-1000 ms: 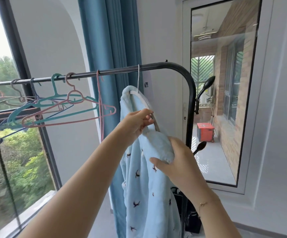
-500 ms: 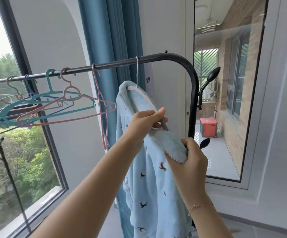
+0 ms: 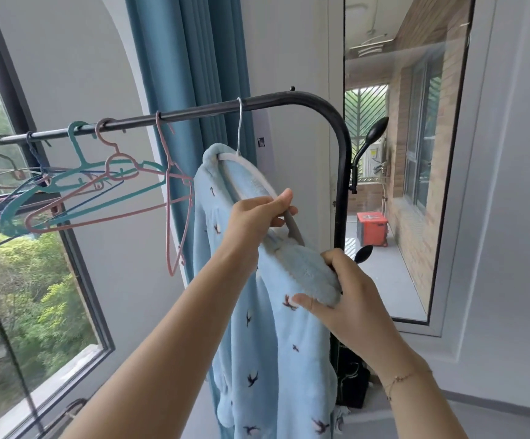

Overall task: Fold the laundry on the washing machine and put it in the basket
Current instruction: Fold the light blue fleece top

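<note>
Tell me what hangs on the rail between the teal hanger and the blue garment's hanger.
In the head view, two pink hangers hang on the rail between the teal hanger and the garment's hanger.

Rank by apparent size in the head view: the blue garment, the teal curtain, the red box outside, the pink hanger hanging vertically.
1. Teal curtain and blue garment: too alike to separate; the garment is nearer.
2. Pink hanger.
3. Red box, farthest away.

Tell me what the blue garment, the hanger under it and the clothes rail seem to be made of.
Blue garment: fluffy fleece by its look, matte with a fuzzy nap, dotted with small dark birds. White hanger: probably plastic arms, smooth and pale, with a thin shiny wire hook, likely metal. Clothes rail: seemingly metal tube with a black, slightly glossy coat, bent in one smooth curve at the corner.
</note>
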{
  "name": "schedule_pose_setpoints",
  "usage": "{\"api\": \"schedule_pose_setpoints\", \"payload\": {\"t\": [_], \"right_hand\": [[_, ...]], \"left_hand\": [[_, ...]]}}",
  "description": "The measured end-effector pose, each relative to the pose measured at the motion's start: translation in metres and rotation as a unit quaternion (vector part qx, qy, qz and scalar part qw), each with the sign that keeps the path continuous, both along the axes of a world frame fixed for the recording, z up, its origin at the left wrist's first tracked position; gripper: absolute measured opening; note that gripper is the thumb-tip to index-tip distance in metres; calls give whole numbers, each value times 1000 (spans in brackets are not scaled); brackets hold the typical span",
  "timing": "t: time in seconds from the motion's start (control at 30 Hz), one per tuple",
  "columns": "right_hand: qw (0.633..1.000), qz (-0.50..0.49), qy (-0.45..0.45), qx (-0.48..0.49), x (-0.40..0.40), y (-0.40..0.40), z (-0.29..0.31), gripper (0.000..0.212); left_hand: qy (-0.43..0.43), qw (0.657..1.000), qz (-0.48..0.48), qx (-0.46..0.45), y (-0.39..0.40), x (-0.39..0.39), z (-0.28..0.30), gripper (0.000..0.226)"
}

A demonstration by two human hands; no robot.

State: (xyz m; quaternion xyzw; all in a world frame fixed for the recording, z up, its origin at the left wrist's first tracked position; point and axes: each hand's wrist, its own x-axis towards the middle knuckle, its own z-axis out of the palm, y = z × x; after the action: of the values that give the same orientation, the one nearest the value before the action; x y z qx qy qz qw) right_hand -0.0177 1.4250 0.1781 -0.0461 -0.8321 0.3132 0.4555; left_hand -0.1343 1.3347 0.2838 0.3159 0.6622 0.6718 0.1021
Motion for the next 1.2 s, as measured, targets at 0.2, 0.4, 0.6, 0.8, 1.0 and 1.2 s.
{"api": "schedule_pose_setpoints", "payload": {"t": [0.2, 0.4, 0.6, 0.8, 1.0, 1.2], "right_hand": [[990, -50, 105, 77, -6, 0, -6, 42], [966, -85, 216, 110, -25, -20, -11, 32], [991, 7, 96, 89, -8, -17, -2, 38], [982, -33, 98, 158, 0, -2, 3, 43], [959, -95, 215, 155, -17, -21, -18, 36], [954, -165, 176, 177, -15, -19, -17, 37]], "left_hand": [[3, 1000, -17, -12, -2, 4, 2, 26], [-15, 1000, -15, -18, -8, 4, 5, 23], [-43, 999, 4, -21, -9, 1, 11, 27], [-48, 999, -11, -18, -2, 6, 11, 35], [-44, 998, -17, -38, -2, 5, 8, 19], [-41, 999, -9, 4, -3, -2, 12, 21]]}}
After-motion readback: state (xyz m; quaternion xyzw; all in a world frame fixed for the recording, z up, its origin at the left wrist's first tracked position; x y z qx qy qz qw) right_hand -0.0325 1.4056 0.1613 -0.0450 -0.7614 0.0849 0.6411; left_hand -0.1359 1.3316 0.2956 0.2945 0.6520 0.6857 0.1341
